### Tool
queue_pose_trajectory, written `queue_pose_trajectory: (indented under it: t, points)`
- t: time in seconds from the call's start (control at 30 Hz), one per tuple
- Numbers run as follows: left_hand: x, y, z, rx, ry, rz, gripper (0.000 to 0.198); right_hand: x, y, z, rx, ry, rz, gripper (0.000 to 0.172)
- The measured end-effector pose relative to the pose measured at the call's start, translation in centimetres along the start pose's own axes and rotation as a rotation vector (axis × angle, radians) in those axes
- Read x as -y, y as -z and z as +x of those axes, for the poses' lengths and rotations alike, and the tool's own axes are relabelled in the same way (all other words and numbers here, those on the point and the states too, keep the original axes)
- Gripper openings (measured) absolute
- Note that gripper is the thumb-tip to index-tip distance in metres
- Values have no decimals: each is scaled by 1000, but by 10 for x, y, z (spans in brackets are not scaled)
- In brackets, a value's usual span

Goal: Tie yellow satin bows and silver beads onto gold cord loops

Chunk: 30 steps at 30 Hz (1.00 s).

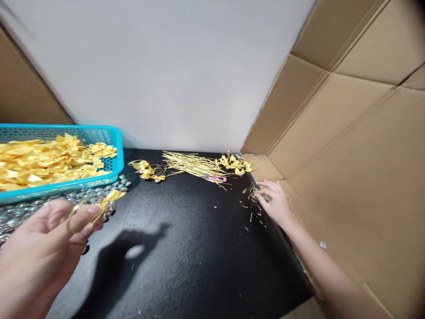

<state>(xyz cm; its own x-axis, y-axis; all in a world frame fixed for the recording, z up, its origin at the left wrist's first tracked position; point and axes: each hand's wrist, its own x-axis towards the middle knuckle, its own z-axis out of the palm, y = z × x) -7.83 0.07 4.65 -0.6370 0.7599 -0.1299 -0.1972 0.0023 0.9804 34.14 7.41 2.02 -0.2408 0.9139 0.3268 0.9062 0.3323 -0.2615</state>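
Pinched above a black surface point(186, 257), near a turquoise basket point(118, 148), in the left hand point(61, 230), apart from the right hand point(275, 203): a yellow bow point(111, 198), long axis slanting upward, tip pointing right. Beside the latter hand, thread scraps point(253, 193); grip impossible to tell.

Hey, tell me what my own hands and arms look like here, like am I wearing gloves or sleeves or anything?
Your left hand and right hand are both bare, without gloves. No sleeve, watch or bracelet shows on the right forearm up to the picture's edge. The left wrist shows no cuff either. Fingernail details are too unclear to describe.
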Motion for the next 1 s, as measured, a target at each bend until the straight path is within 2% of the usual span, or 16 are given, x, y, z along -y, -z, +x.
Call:
queue_pose_trajectory:
  t: [0.07,0.13,0.23,0.27,0.33,0.4,0.47,0.57,0.63,0.77,0.9,1.0]
  points:
    - [2,1,3,127,-50,-25,43,25,-5,2,-4,30,43,28]
    - [7,3,6,142,-32,9,46,66,-20,2,37,123,97,29]
    - [15,3,8,121,-68,-25,55,140,-54,7,264,486,219,64]
    - [16,2,7,125,-73,-28,59,161,-67,11,317,565,247,69]
    - [17,1,4,153,-45,-17,61,194,-90,25,369,592,259,70]
    - [17,1,1,160,-8,15,63,208,-107,40,437,529,250,72]
    - [17,1,-1,173,31,32,64,204,-113,50,466,435,245,72]
    - [17,2,-3,203,66,31,65,177,-106,47,452,343,217,74]
    - [17,2,-4,218,72,27,65,152,-93,32,461,304,195,76]
    - [18,-1,-8,245,32,1,61,95,-62,2,544,317,110,74]
    - [21,-4,-13,280,8,13,60,44,-37,4,529,251,21,68]
    - [24,-4,-13,284,-12,38,59,31,-23,9,433,178,-17,64]
